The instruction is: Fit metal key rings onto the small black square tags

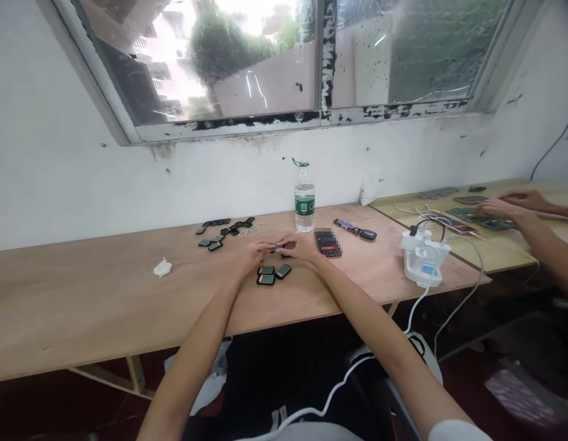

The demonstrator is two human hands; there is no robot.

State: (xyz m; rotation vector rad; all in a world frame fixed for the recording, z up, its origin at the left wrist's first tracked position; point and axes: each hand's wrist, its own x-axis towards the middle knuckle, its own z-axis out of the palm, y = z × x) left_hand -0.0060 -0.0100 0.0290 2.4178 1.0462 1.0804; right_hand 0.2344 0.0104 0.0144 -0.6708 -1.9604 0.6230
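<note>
head view | left hand (259, 255) + right hand (301, 247): fingers nearly closed, pinching one small dark piece (276, 248) (exact grip hidden from me) | piece between hands, just far of green-faced modules (265, 279) | I'd keep it low, grip its edges lightly

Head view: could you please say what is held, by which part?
Left hand and right hand hold a small dark piece; which part is gripped is unclear.

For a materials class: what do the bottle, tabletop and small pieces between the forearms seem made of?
Bottle: probably smooth plastic; clear, with highlights.
Tabletop: likely wood, matt; tan, faintly streaked.
Small pieces: perhaps plastic, black-rimmed with grey-green faces; finish too small to tell.
</note>
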